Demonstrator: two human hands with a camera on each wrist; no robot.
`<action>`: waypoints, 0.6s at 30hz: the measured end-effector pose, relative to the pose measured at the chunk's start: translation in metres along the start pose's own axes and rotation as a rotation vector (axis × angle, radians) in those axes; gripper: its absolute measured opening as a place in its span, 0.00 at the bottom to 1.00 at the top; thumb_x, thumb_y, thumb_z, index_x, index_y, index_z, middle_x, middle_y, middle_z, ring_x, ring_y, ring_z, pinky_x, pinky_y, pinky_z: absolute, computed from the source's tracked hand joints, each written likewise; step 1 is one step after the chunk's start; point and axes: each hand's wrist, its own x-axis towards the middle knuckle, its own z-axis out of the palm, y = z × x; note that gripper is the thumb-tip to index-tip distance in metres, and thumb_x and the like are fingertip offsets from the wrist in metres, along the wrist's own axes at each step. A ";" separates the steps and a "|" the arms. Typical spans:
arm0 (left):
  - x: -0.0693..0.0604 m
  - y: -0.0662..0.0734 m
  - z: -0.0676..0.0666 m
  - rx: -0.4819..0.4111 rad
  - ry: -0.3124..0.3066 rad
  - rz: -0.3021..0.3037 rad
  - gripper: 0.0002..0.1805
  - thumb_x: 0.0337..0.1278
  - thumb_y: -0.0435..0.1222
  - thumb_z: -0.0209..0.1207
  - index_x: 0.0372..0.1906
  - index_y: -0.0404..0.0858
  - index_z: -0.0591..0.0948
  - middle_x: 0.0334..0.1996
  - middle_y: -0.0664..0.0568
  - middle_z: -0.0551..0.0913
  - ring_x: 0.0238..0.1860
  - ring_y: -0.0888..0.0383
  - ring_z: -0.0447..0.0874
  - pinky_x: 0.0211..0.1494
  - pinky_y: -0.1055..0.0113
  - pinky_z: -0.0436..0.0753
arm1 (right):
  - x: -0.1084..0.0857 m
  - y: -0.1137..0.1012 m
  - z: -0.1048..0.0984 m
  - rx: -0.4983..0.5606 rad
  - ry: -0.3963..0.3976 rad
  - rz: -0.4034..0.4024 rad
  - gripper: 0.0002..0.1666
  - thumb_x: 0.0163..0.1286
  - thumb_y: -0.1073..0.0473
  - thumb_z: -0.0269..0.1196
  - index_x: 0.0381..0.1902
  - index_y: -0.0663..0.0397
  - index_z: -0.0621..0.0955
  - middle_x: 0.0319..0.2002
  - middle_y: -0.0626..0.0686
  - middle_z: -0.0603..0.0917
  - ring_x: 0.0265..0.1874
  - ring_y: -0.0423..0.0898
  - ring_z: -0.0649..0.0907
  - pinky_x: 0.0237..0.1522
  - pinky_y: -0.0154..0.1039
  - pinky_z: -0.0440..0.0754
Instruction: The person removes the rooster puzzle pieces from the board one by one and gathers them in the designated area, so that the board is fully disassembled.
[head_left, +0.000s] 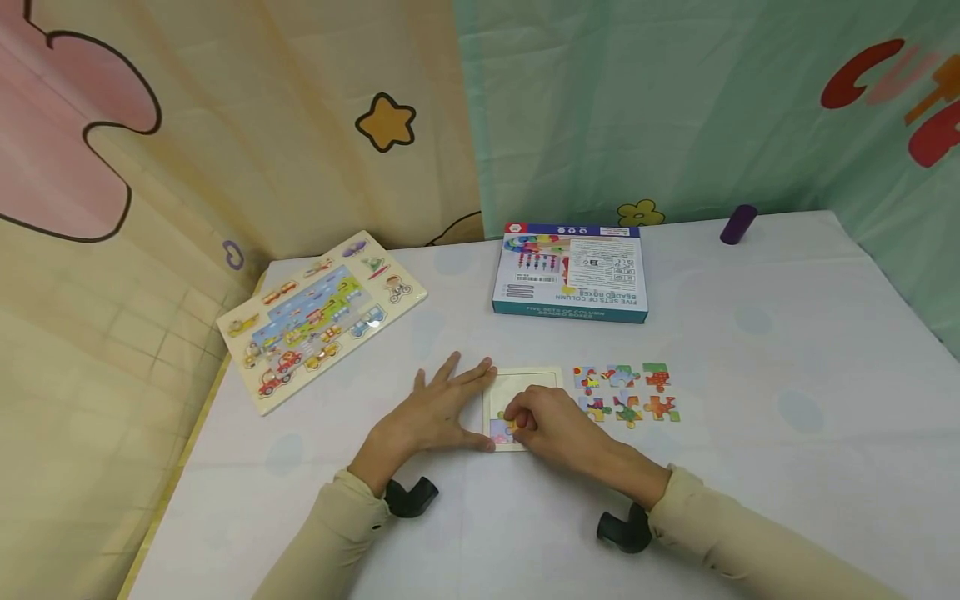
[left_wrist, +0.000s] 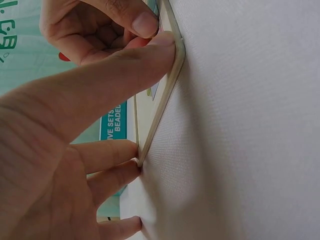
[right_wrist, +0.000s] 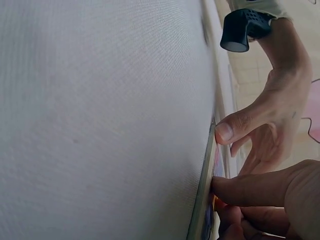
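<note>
A small pale wooden puzzle tray (head_left: pixel 521 379) lies on the table in front of the person. The left hand (head_left: pixel 433 414) spreads its fingers along the tray's left side, with the thumb on the near left corner and fingertips at the far one. Colourful puzzle pieces (head_left: pixel 499 429) fill the tray's near left part. Over them the right hand (head_left: pixel 558 427) curls its fingers and pinches an orange-yellow puzzle piece (right_wrist: pixel 217 204), mostly hidden by the thumb and fingers. Several loose puzzle pieces (head_left: pixel 657 377) lie in two rows right of the tray.
Behind the tray lies a bead game box (head_left: pixel 570 275). A larger vehicle picture puzzle board (head_left: pixel 322 321) lies at the back left. Near the far right edge is a dark purple cylinder (head_left: pixel 738 225). Black mounts (head_left: pixel 411 498) sit at both wrists. Printed curtains hang behind.
</note>
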 end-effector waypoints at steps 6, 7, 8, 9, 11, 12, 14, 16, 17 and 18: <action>0.000 -0.001 0.000 0.001 0.000 0.007 0.56 0.41 0.57 0.74 0.76 0.46 0.60 0.77 0.59 0.53 0.78 0.42 0.36 0.67 0.26 0.44 | 0.000 0.000 0.000 0.019 0.004 0.011 0.07 0.59 0.72 0.67 0.36 0.60 0.85 0.26 0.45 0.77 0.26 0.40 0.75 0.29 0.32 0.76; 0.000 -0.001 0.001 0.001 0.001 0.008 0.56 0.41 0.57 0.74 0.76 0.46 0.61 0.77 0.59 0.53 0.78 0.41 0.36 0.67 0.26 0.44 | 0.000 0.000 0.000 0.021 0.006 0.008 0.07 0.59 0.72 0.67 0.35 0.60 0.85 0.26 0.45 0.77 0.26 0.40 0.74 0.28 0.32 0.76; 0.000 -0.001 0.001 0.001 0.002 0.009 0.56 0.41 0.57 0.74 0.76 0.46 0.61 0.77 0.59 0.53 0.78 0.41 0.36 0.67 0.26 0.44 | 0.000 0.001 0.001 0.023 0.008 0.006 0.07 0.59 0.72 0.67 0.35 0.60 0.85 0.25 0.45 0.77 0.26 0.40 0.74 0.28 0.32 0.76; 0.000 -0.001 0.001 0.002 0.002 0.009 0.56 0.41 0.57 0.74 0.76 0.46 0.61 0.77 0.59 0.53 0.78 0.41 0.36 0.67 0.26 0.44 | 0.000 0.001 0.001 0.024 0.010 0.003 0.07 0.58 0.72 0.67 0.35 0.60 0.85 0.25 0.45 0.77 0.26 0.40 0.74 0.29 0.32 0.76; 0.000 -0.001 0.000 0.002 0.003 0.009 0.56 0.41 0.57 0.74 0.76 0.46 0.61 0.77 0.59 0.54 0.78 0.41 0.36 0.67 0.26 0.44 | 0.000 0.001 0.001 0.029 0.012 0.000 0.07 0.58 0.72 0.67 0.34 0.59 0.85 0.25 0.45 0.77 0.26 0.40 0.75 0.29 0.32 0.76; 0.000 -0.001 0.000 0.001 0.004 0.009 0.56 0.41 0.57 0.74 0.76 0.46 0.61 0.77 0.59 0.54 0.78 0.41 0.36 0.67 0.26 0.44 | 0.000 0.001 0.001 0.032 0.013 -0.001 0.07 0.58 0.73 0.67 0.34 0.59 0.84 0.25 0.45 0.77 0.26 0.40 0.75 0.29 0.32 0.76; 0.000 -0.001 0.000 -0.001 0.005 0.008 0.56 0.41 0.56 0.74 0.76 0.46 0.61 0.77 0.59 0.54 0.78 0.42 0.36 0.67 0.27 0.44 | 0.001 0.002 0.001 0.031 0.014 0.000 0.08 0.57 0.73 0.67 0.34 0.58 0.84 0.25 0.44 0.77 0.25 0.39 0.75 0.29 0.31 0.76; 0.000 -0.001 0.000 -0.003 0.007 0.009 0.56 0.41 0.56 0.74 0.76 0.46 0.61 0.77 0.59 0.54 0.78 0.42 0.36 0.67 0.27 0.44 | 0.001 0.002 0.001 0.031 0.016 -0.004 0.08 0.57 0.73 0.68 0.34 0.58 0.84 0.25 0.44 0.78 0.25 0.39 0.75 0.29 0.31 0.77; 0.000 -0.001 0.001 -0.003 0.008 0.009 0.56 0.41 0.56 0.74 0.76 0.46 0.61 0.77 0.59 0.54 0.78 0.42 0.36 0.67 0.27 0.44 | 0.001 0.002 0.001 0.029 0.018 -0.010 0.08 0.56 0.73 0.68 0.34 0.58 0.84 0.25 0.44 0.78 0.25 0.39 0.75 0.29 0.31 0.77; 0.000 -0.001 0.001 -0.003 0.009 0.010 0.56 0.41 0.56 0.74 0.76 0.46 0.61 0.77 0.59 0.54 0.78 0.42 0.36 0.67 0.27 0.44 | 0.001 0.003 0.000 0.024 0.018 -0.018 0.08 0.56 0.72 0.69 0.34 0.58 0.84 0.25 0.43 0.78 0.25 0.38 0.75 0.29 0.31 0.77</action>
